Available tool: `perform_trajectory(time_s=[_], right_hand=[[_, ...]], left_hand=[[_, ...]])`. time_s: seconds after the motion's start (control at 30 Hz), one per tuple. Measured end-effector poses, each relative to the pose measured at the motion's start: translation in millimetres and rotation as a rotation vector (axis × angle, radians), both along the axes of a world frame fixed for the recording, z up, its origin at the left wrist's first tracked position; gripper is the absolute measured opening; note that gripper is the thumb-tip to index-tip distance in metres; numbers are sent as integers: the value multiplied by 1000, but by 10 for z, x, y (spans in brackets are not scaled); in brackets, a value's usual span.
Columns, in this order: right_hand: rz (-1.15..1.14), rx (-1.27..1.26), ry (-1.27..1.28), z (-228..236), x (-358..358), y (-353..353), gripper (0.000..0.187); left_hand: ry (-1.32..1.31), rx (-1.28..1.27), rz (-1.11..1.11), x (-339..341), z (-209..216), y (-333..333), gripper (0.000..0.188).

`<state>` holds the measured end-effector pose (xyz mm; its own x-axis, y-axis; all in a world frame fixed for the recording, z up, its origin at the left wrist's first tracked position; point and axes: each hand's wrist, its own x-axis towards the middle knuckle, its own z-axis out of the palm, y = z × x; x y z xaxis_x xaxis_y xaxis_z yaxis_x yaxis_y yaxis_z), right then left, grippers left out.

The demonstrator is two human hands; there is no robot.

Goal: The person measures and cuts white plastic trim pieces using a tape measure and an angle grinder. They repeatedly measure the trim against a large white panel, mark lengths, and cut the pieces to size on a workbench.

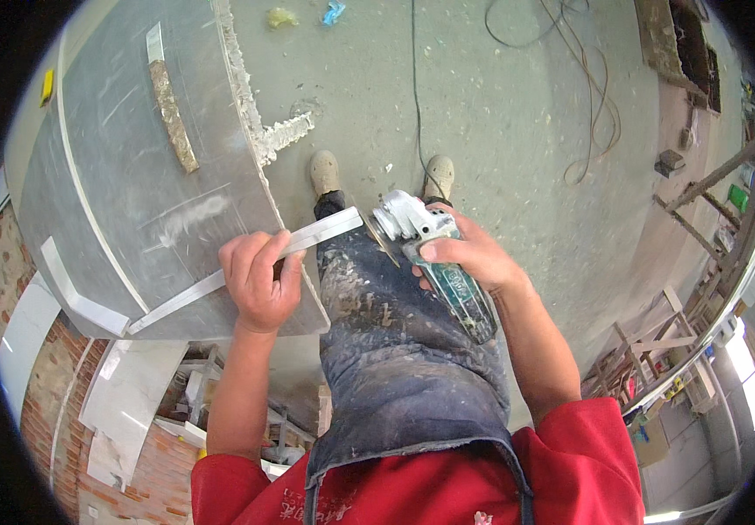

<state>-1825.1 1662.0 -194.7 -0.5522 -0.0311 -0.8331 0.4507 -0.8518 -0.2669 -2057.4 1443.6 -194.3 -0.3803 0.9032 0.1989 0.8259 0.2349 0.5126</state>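
Observation:
My left hand (264,278) is closed round a long, narrow white strip (325,229). One end of the strip lies over the grey tabletop (202,223), and the other sticks out past the table's right edge. My right hand (475,254) grips an angle grinder (458,284) with a green and dark body and a pale metal head. The grinder's thin disc (383,242) is near the strip's free end, tilted nearly edge-on. Whether the disc touches the strip or is spinning, I cannot tell.
On the table lie a second white strip (84,302) and a part-brown, rough strip (170,114). Crusty white material (286,133) juts from the table's edge. A dark cable (416,79) runs across the floor near my shoes (325,171). Wooden frames (657,346) stand at the right.

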Motion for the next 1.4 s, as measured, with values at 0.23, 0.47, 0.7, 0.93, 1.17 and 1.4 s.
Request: perform_trajectory(time_s=[0.23,0.47,0.7,0.93,1.17,1.4], right_hand=[[-21,50,-21,-99,-31,-45,75],[16,69,-42,-118,-38,-53,67],[-282,19,-74,-113,75,-164,56],[-647,73,-55,-42,-141,-376,48],[-826,-64,-8,-8,-420,-622,50],[-784,-48,-32,30,-491,-623,46]], left_hand=[[23,5,-5,-9,5,19,43],[34,12,-9,-14,-16,-2,43],[87,-1,7,90,37,290,39],[80,18,63,180,-6,697,33],[86,28,74,177,-59,672,30],[88,25,60,178,-25,699,30]])
